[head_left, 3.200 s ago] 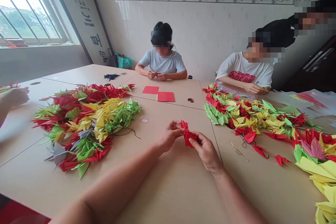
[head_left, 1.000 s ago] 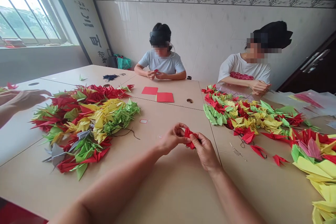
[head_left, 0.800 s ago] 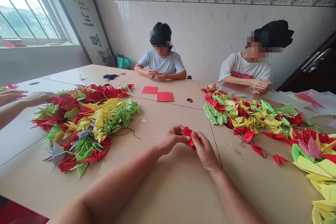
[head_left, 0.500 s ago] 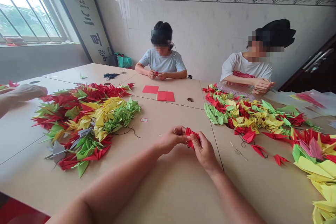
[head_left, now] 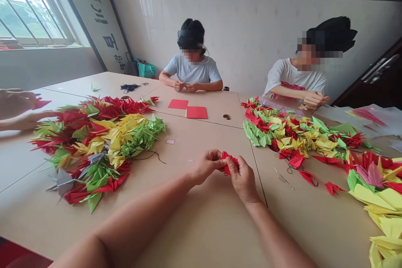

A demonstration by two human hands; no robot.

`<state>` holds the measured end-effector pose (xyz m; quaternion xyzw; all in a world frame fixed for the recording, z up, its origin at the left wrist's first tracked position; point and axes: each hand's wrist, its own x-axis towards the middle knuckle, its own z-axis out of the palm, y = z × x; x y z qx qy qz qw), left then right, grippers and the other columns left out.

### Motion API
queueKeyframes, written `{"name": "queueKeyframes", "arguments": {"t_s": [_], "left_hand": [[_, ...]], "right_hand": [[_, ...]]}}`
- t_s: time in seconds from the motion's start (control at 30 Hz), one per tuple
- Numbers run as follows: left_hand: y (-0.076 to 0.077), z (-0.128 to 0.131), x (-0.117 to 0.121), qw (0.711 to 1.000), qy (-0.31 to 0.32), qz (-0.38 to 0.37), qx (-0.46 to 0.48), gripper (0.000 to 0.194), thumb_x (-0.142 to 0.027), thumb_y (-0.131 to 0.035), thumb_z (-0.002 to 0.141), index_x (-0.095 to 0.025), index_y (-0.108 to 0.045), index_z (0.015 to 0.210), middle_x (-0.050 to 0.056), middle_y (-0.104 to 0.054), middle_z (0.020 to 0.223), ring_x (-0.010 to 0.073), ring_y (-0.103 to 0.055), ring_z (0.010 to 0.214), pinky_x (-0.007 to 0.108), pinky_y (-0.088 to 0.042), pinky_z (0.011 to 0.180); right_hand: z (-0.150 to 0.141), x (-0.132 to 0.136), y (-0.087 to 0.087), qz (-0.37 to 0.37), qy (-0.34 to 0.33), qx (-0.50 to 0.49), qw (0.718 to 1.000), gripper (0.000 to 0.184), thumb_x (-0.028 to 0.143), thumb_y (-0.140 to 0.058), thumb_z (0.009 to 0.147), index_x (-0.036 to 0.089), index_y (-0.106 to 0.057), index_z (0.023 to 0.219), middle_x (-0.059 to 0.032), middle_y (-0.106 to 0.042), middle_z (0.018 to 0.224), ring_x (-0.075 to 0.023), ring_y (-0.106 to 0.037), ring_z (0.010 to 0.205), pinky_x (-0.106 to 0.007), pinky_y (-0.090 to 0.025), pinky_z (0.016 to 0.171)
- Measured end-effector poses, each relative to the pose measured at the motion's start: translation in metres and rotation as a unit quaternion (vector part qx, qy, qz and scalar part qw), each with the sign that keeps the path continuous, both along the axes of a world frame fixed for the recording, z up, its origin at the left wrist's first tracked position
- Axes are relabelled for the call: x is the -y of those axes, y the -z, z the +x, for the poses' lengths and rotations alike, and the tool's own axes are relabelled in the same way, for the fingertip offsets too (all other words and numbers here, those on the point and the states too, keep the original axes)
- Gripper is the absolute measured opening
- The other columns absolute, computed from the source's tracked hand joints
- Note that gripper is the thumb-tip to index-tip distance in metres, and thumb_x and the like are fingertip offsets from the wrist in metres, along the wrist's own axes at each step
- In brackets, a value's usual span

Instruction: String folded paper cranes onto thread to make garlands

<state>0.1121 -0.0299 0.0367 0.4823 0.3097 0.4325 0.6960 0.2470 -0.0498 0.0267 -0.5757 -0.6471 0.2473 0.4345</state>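
The left hand point(head_left: 204, 168) and right hand point(head_left: 245, 178) pinch folded red paper point(head_left: 226, 156), seemingly squeezing it; gentle holding looks needed next.

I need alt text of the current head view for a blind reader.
The wearer's left hand and right hand hold a red bundle between them above a tan table. Heaps of red, yellow and green folded paper lie to the left and right, two red sheets between. Two people sit opposite; other hands show at far left.
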Motion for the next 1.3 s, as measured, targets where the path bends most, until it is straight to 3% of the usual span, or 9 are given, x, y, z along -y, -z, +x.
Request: {"name": "queueKeyframes", "arguments": {"t_s": [0.17,0.33,0.47,0.67,0.87,1.0,1.1,1.17,1.3], "left_hand": [[0.001,-0.001,0.007,0.999,-0.004,-0.030,0.011,0.037,-0.046,-0.063,0.073,-0.015,-0.057,0.091,0.007,-0.062,0.095,0.0156,-0.059,0.084,0.034,-0.044,0.083],[-0.009,0.008,0.023,0.994,-0.012,-0.107,0.033,0.047,-0.054,-0.051,0.079,-0.026,-0.046,0.117,0.009,-0.048,0.126,0.0194,-0.052,0.107,0.035,-0.043,0.087],[-0.014,0.023,0.032,0.995,-0.013,-0.093,0.046,0.042,-0.048,-0.059,0.076,-0.025,-0.048,0.109,0.004,-0.055,0.106,0.0170,-0.052,0.102,0.030,-0.042,0.083],[-0.017,0.025,0.038,0.989,-0.093,-0.113,0.014,0.043,-0.040,-0.067,0.071,-0.023,-0.046,0.105,-0.001,-0.054,0.085,0.0134,-0.052,0.087,0.025,-0.039,0.076],[-0.008,0.003,0.040,0.992,-0.096,-0.079,0.017,0.040,-0.046,-0.064,0.072,-0.020,-0.049,0.097,-0.002,-0.052,0.077,0.0113,-0.051,0.075,0.026,-0.041,0.072],[-0.005,-0.021,0.040,0.993,-0.068,-0.083,0.052,0.038,-0.042,-0.066,0.072,-0.019,-0.050,0.098,-0.001,-0.054,0.083,0.0112,-0.055,0.078,0.028,-0.043,0.076],[-0.008,-0.038,0.042,0.997,-0.033,-0.066,0.012,0.043,-0.032,-0.071,0.068,-0.021,-0.049,0.103,-0.001,-0.055,0.083,0.0108,-0.056,0.076,0.027,-0.043,0.073],[-0.011,-0.046,0.043,0.998,-0.018,-0.050,-0.016,0.042,-0.028,-0.070,0.069,-0.021,-0.048,0.105,-0.001,-0.056,0.083,0.0118,-0.057,0.077,0.029,-0.044,0.075],[-0.015,-0.052,0.046,0.998,0.008,-0.022,-0.056,0.025,-0.024,-0.062,0.075,-0.019,-0.050,0.095,0.000,-0.055,0.080,0.0140,-0.059,0.074,0.029,-0.045,0.068]], "right_hand": [[0.006,-0.004,0.004,0.034,0.042,0.047,0.997,0.041,0.059,-0.040,0.083,0.021,-0.050,0.070,-0.0036,-0.063,0.061,-0.0164,-0.053,0.052,-0.024,-0.036,0.049],[0.013,-0.006,0.002,0.057,0.108,0.164,0.979,0.041,0.056,-0.035,0.086,0.020,-0.051,0.076,-0.0064,-0.065,0.066,-0.0188,-0.057,0.056,-0.025,-0.031,0.050],[0.003,0.002,-0.007,0.008,0.101,0.295,0.950,0.035,0.050,-0.034,0.089,0.020,-0.050,0.079,-0.0062,-0.065,0.068,-0.0192,-0.059,0.057,-0.025,-0.021,0.046],[-0.017,0.013,-0.021,-0.069,0.070,0.328,0.940,0.018,0.038,-0.040,0.088,0.020,-0.045,0.088,-0.0077,-0.066,0.078,-0.0209,-0.062,0.063,-0.025,-0.019,0.045],[-0.025,0.025,-0.017,-0.049,0.000,0.271,0.961,0.017,0.034,-0.046,0.083,0.020,-0.046,0.093,-0.0067,-0.064,0.087,-0.0202,-0.061,0.068,-0.024,-0.025,0.046],[-0.027,0.034,-0.021,-0.042,-0.114,0.129,0.984,0.033,0.040,-0.055,0.078,0.022,-0.052,0.106,-0.0070,-0.061,0.101,-0.0193,-0.060,0.079,-0.028,-0.043,0.061],[-0.024,0.036,-0.030,-0.089,-0.179,0.009,0.980,0.041,0.041,-0.055,0.079,0.022,-0.055,0.115,-0.0081,-0.061,0.106,-0.0172,-0.059,0.074,-0.031,-0.047,0.068],[-0.021,0.034,-0.037,-0.122,-0.204,-0.037,0.971,0.041,0.042,-0.054,0.079,0.023,-0.057,0.115,-0.0065,-0.064,0.100,-0.0169,-0.059,0.073,-0.030,-0.047,0.067],[-0.014,0.028,-0.045,-0.176,-0.209,-0.067,0.960,0.032,0.047,-0.051,0.081,0.020,-0.065,0.093,-0.0009,-0.061,0.068,-0.0138,-0.051,0.059,-0.025,-0.040,0.053]]}}
